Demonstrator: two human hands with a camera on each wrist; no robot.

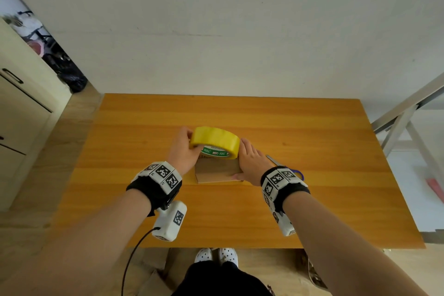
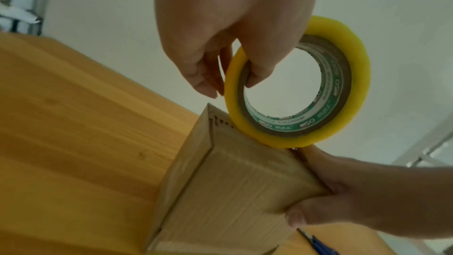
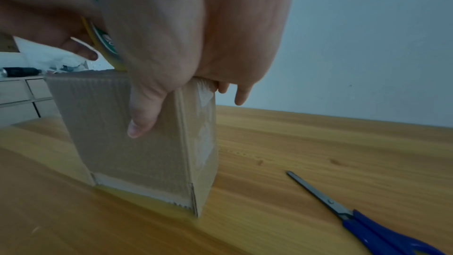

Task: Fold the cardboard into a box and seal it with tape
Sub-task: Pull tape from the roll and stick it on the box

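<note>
A small brown cardboard box (image 1: 217, 170) stands folded on the wooden table (image 1: 312, 127). Tape shows along its bottom edge and up one side in the right wrist view (image 3: 203, 137). My left hand (image 1: 183, 149) grips a yellow tape roll (image 1: 215, 140), thumb inside the core and fingers outside, and holds the roll upright on the box's top (image 2: 297, 82). My right hand (image 1: 249, 163) clasps the box's right top edge, thumb down the near face (image 3: 142, 115) and fingers over the far side. The box (image 2: 232, 185) top is mostly hidden by the roll and hands.
Blue-handled scissors (image 3: 355, 218) lie shut on the table right of the box, partly hidden by my right wrist in the head view (image 1: 296, 172). A cabinet (image 1: 21, 113) stands left of the table, a metal frame (image 1: 406, 115) at the right.
</note>
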